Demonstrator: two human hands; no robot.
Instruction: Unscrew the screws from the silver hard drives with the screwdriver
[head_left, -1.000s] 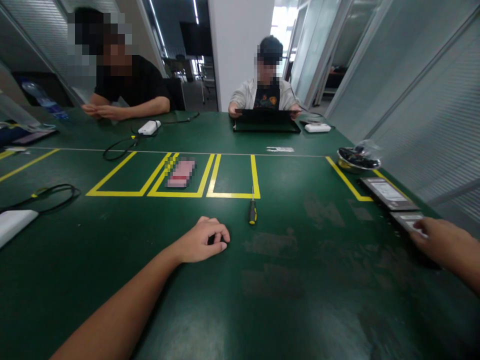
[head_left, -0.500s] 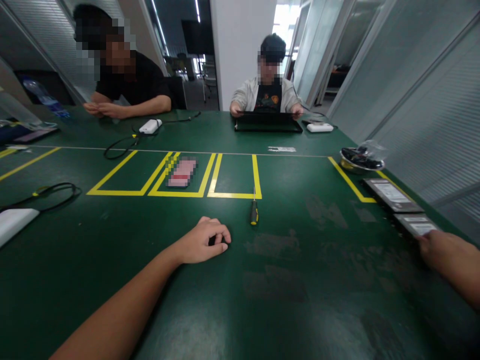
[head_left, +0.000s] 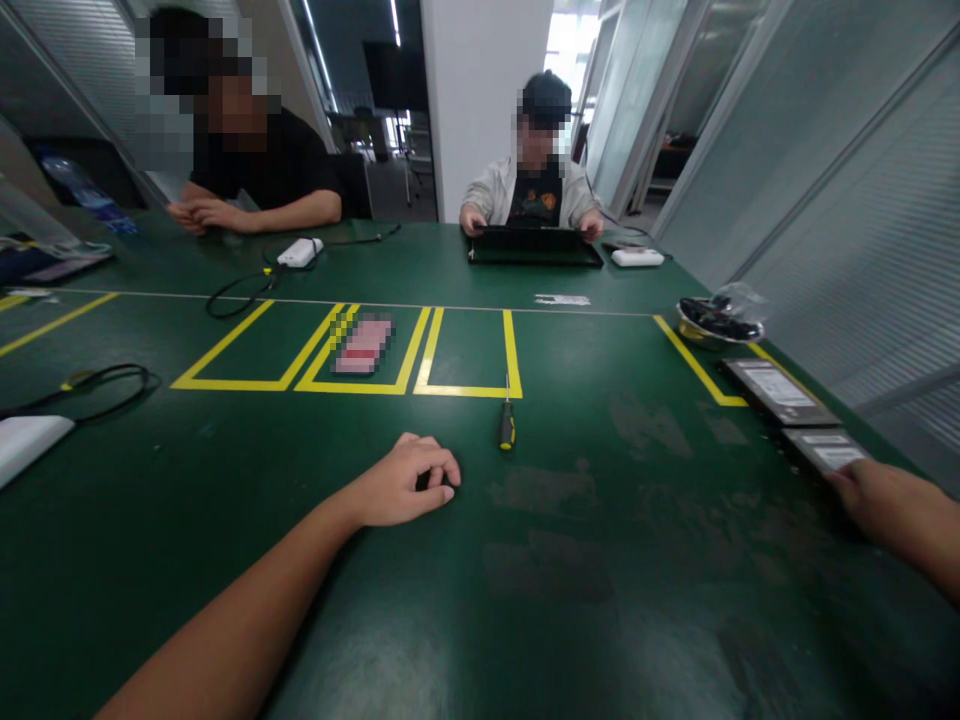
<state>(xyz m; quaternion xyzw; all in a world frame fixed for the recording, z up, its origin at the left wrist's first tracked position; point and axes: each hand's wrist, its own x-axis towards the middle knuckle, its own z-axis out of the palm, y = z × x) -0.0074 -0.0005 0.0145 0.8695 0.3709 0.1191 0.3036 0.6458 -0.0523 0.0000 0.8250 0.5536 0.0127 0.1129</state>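
Observation:
My left hand (head_left: 409, 482) rests on the green table with loosely curled fingers. A gap shows between thumb and forefinger, and nothing is held there. A screwdriver (head_left: 507, 428) with a black and yellow handle lies beyond it to the right, its tip towards the yellow tape. At the far right, my right hand (head_left: 889, 515) is closed on the near edge of a hard drive (head_left: 821, 448); most of its fingers are hidden. A second hard drive (head_left: 780, 390) lies just beyond, close against the first.
A bowl of dark items (head_left: 720, 322) stands behind the drives. Yellow tape (head_left: 465, 391) marks boxes on the table, one with a pink phone-shaped thing (head_left: 364, 345). White power banks (head_left: 30, 440) and cables lie left. Across sit two people, one holding a black panel (head_left: 534, 245).
Almost nothing differs. The view has shifted very slightly, and both my hands keep their places on the table and at the nearer hard drive.

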